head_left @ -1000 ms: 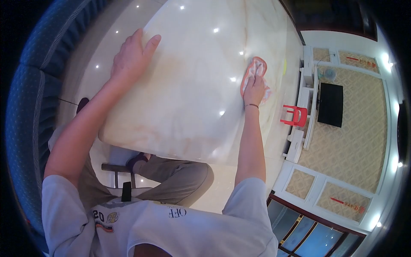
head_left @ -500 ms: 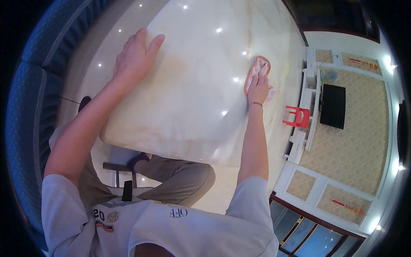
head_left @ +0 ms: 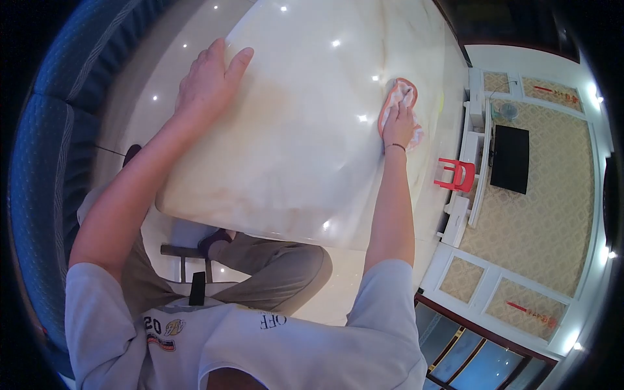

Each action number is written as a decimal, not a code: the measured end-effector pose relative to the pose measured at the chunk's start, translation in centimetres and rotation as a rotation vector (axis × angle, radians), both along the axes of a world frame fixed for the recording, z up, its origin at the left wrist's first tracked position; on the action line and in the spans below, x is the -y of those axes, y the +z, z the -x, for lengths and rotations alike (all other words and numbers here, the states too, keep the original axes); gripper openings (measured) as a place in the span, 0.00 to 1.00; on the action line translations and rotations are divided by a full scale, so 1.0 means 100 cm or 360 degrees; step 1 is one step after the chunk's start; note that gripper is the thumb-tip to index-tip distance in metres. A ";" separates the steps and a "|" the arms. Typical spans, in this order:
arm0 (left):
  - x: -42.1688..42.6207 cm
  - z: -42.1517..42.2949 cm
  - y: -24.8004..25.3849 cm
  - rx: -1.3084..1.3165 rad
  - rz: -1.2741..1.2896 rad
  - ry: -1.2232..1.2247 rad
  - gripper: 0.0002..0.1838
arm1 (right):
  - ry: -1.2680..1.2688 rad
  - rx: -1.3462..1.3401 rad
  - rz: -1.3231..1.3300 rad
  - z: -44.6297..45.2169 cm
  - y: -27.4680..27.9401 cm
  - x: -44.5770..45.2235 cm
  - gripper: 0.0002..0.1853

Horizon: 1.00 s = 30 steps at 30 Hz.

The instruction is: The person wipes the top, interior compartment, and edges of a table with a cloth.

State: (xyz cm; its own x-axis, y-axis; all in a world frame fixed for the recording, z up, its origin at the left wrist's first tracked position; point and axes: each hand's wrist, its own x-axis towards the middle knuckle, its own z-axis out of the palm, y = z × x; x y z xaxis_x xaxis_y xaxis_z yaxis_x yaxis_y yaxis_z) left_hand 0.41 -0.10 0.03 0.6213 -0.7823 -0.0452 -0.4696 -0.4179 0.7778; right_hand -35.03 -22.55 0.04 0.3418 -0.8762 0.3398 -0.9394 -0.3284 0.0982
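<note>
Since the earlier frame, the right hand (head_left: 397,130) and the cloth (head_left: 402,91) have moved a little forward over the table (head_left: 292,136); the view has also shifted slightly. Nearest are the light shirt (head_left: 312,338) and the trousers (head_left: 279,270), beside the near end of the table. The left hand (head_left: 207,84) is near the table's left edge, palm down, its thumb spread wide from the fingers. Nothing is seen in it, and I cannot tell how firmly it rests. The right hand holds the cloth under its fingers, which are close together; its grip below is hidden.

The cloth lies on the right part of the tabletop. It looks light, soft and not fragile, and should slide easily on such a glossy surface. A good hold would be at its bunched middle. It is whitish and pink, crumpled, with an orange-pink border. Farther away are the red chair (head_left: 465,176) and the black television (head_left: 510,159).
</note>
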 end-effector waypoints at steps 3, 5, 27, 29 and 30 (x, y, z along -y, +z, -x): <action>-0.003 -0.003 -0.005 -0.0013 0.0037 0.0009 0.40 | -0.0203 0.0008 0.0007 -0.013 0.002 -0.002 0.24; 0.001 -0.003 -0.004 0.0023 0.0087 0.0013 0.39 | -0.0063 0.0327 -0.0170 -0.025 0.017 -0.016 0.21; 0.001 0.001 0.001 -0.0084 0.0053 0.0069 0.39 | 0.0737 0.0424 -0.0067 -0.110 0.003 -0.094 0.14; 0.001 0.000 -0.002 -0.0159 0.0075 0.0094 0.39 | 0.0863 0.0309 -0.0397 -0.151 0.016 -0.114 0.18; 0.002 -0.001 -0.005 -0.0230 0.0096 0.0123 0.40 | 0.0981 0.0307 -0.0276 -0.166 0.012 -0.122 0.20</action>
State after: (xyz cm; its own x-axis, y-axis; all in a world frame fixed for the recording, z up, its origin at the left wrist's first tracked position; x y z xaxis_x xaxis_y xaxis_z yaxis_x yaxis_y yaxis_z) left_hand 0.48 -0.28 -0.45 0.6702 -0.7364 -0.0926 -0.3194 -0.3987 0.8597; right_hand -18.41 -10.38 1.23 0.7447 -0.5873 0.3169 -0.5701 -0.8067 -0.1556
